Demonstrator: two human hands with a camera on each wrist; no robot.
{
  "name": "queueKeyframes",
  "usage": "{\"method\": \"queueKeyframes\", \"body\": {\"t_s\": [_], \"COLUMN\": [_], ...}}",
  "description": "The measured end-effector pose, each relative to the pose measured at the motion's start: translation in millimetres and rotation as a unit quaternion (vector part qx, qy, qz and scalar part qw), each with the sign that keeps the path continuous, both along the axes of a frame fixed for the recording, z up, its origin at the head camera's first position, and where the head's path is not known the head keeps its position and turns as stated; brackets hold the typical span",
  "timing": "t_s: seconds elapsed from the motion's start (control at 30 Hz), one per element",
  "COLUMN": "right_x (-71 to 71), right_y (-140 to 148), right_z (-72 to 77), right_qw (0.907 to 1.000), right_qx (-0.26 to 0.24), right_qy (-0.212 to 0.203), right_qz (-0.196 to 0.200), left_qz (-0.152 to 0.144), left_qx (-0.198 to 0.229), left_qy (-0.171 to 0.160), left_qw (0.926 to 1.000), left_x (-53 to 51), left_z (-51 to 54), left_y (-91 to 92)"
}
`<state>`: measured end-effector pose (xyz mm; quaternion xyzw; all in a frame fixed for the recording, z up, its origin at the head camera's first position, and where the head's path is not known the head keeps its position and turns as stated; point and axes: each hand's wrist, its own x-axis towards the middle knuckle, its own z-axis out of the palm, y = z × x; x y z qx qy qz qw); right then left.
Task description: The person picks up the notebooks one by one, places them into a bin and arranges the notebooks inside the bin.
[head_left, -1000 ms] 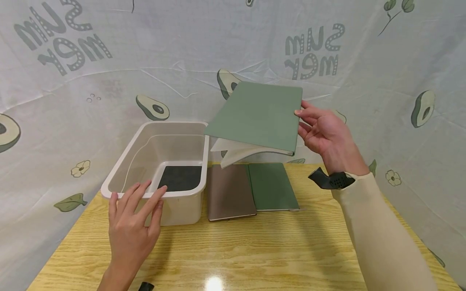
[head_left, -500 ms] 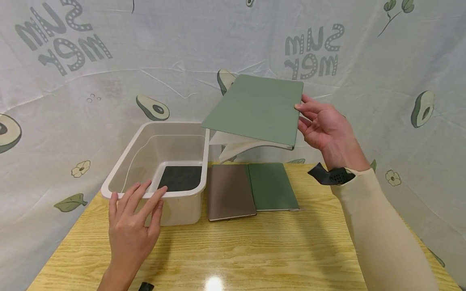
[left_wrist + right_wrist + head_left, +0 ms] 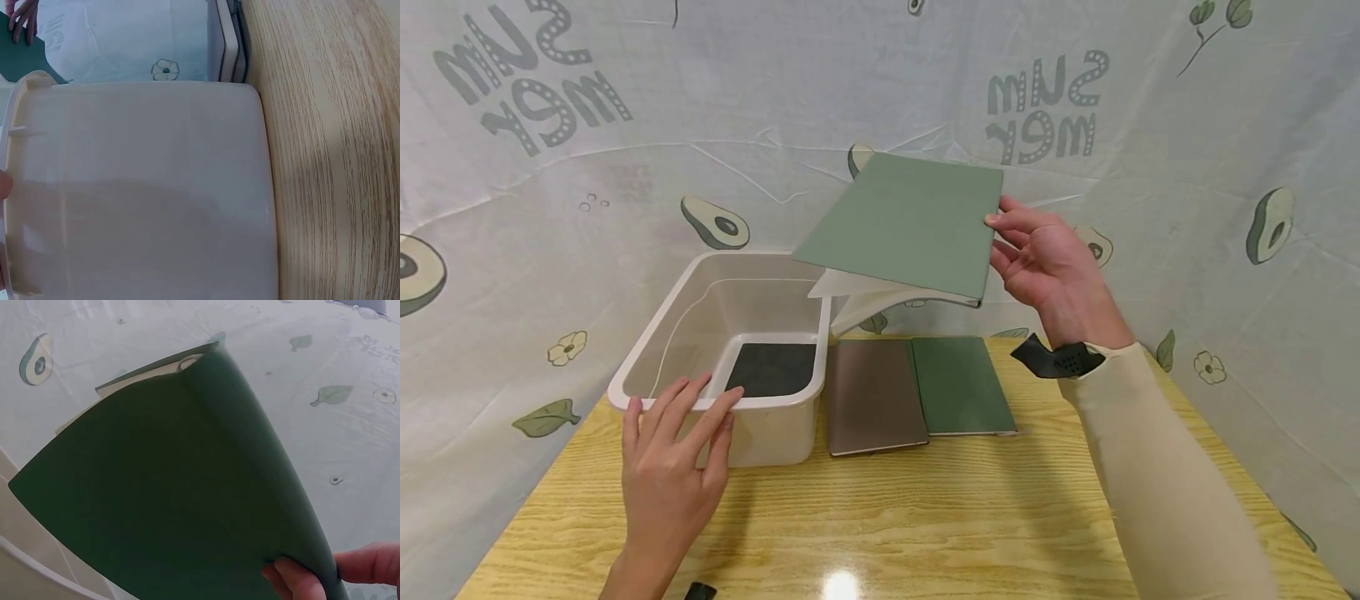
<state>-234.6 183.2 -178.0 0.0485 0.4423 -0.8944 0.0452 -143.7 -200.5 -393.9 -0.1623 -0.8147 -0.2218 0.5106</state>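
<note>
My right hand (image 3: 1048, 258) pinches a light green notebook (image 3: 910, 221) by its spine, thumb on top and fingers beneath. Held in the air, the notebook tilts down to the left, its pages and lower cover sagging open, one corner above the right rim of a beige plastic bin (image 3: 778, 425). In the right wrist view the notebook's underside (image 3: 156, 475) looks dark green. My left hand (image 3: 673, 462) rests its spread fingers on the bin's near rim. A dark, flat, book-like thing (image 3: 772, 369) lies on the bin floor.
Right of the bin, a brown notebook (image 3: 876, 396) lies on the wooden table (image 3: 925, 517), partly over or against a dark green notebook (image 3: 964, 385). Behind hangs a pale curtain (image 3: 790, 100) with avocado prints. A small black object (image 3: 701, 591) shows at the bottom edge.
My right hand has raised the light green notebook slightly and carried it left, toward the bin. My left hand stays on the rim.
</note>
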Motion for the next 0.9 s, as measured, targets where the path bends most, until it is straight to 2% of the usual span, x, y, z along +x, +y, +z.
{"method": "queueKeyframes", "body": {"t_s": [0.27,0.57,0.9], "right_x": [-10.9,-21.7,-29.1], "right_y": [-21.5,-48.1,-77.5], "right_z": [-5.4,-13.8,-22.1], "right_qw": [1.0,0.9994,0.9995], "right_qx": [-0.002,0.022,0.025], "right_qy": [-0.005,-0.025,-0.019], "right_qz": [-0.003,0.0,-0.006], "left_qz": [-0.002,-0.004,-0.005], "left_qx": [0.002,0.004,0.006], "left_qy": [-0.002,-0.004,-0.006], "left_qw": [1.0,1.0,1.0], "left_x": [0.8,1.2,0.5], "left_z": [0.5,1.0,0.2], "left_y": [0.1,0.2,-0.3]}}
